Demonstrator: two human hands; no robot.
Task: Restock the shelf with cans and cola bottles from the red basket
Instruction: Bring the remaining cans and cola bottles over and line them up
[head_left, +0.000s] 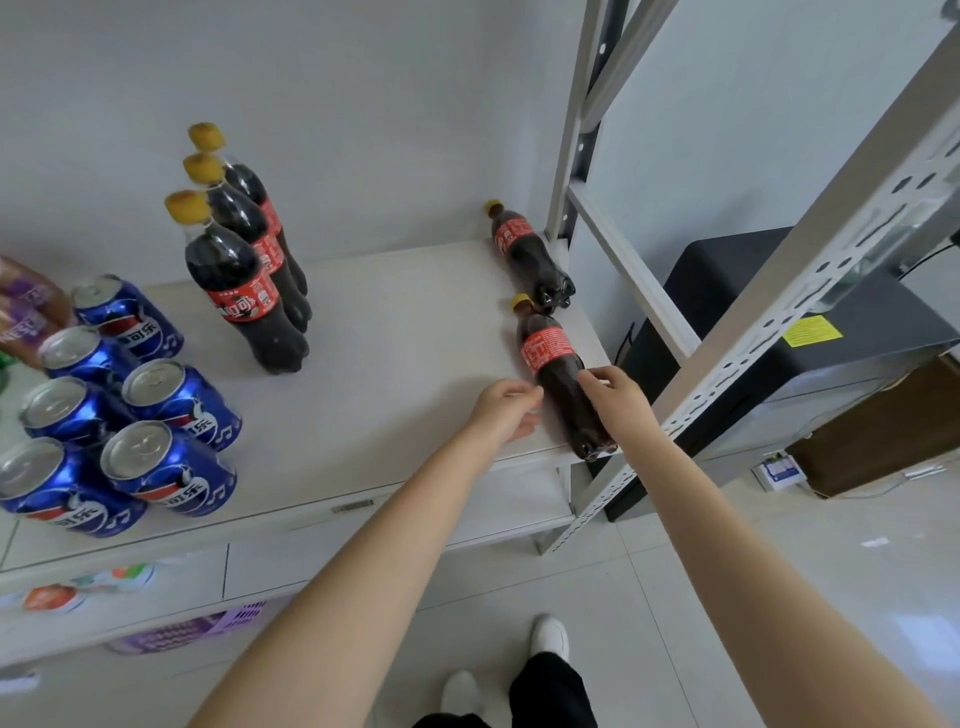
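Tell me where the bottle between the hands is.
Head view: the cola bottle is at the front right corner of the shelf, just in front of a second bottle.

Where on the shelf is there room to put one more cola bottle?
The widest bare patch is the middle of the shelf, between the row of three cola bottles and the two bottles at the right edge. The left end is crowded with blue cans.
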